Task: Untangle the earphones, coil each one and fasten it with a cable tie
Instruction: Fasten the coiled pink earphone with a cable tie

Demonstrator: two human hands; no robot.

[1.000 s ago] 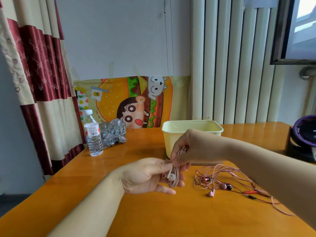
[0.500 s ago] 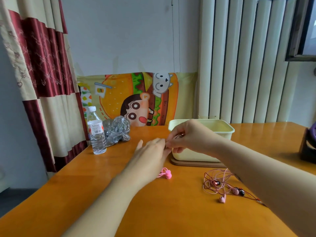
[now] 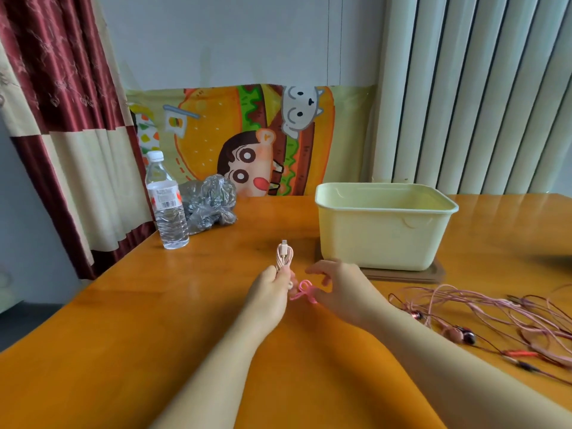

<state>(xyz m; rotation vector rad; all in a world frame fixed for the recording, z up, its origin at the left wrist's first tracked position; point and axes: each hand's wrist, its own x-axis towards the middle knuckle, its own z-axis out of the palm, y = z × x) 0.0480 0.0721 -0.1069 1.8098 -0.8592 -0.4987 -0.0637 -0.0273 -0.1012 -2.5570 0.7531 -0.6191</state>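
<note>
Gripping coiled earphone (image 3: pixel 284 257) — left hand (image 3: pixel 269 292); right hand (image 3: pixel 337 286) touches cable tie (image 3: pixel 304 289).

Just in front of the tub (image 3: pixel 383 233), the coiled earphone's (image 3: pixel 284 257) lower turns vanish behind the left hand (image 3: pixel 272 292), which hides its own fingers. Whether the right hand (image 3: pixel 337 286) pinches the pink cable tie (image 3: pixel 305 291) is unclear (too blurred). Right of the tub, the tangled earphones (image 3: pixel 483 300) run off the edge, their plugs smeared.

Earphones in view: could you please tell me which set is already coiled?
The coiled set gripped in the left hand: a neat bundle, plug on top. The other earphones lie in a loose tangle on the table to the right.
</note>
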